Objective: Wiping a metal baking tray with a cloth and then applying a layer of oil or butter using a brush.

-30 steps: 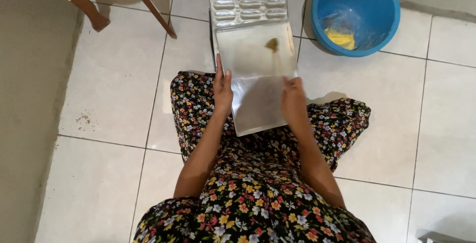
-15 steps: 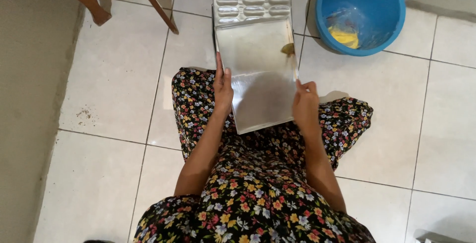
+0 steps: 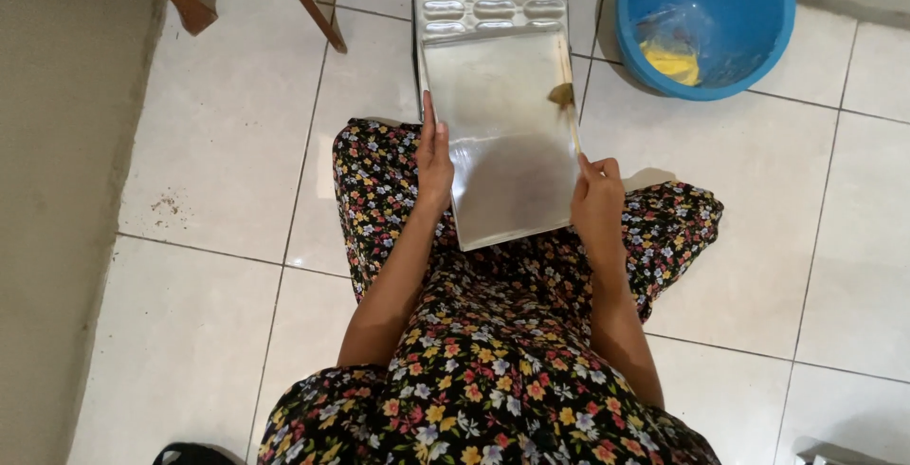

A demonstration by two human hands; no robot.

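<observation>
The left hand (image 3: pixel 434 164) and right hand (image 3: pixel 597 207) each clamp 1 long edge of a flat metal baking tray (image 3: pixel 502 143) held over the lap. It tilts toward 12 o'clock, so the brown scrap (image 3: pixel 561 94) could slide onto the moulded tray (image 3: pixel 493 5) below. Blue bucket (image 3: pixel 706 24) crowds 1 o'clock; bare tiles (image 3: pixel 227 143) lie at 9.

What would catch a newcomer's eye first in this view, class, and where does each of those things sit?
First comes the shiny flat metal tray at the centre, held at its side edges by the left hand and the right hand over a lap in a flowered dress. Next, the bright blue bucket at top right on the white tiled floor. Just beyond the tray lies a metal mould with oval hollows.
</observation>
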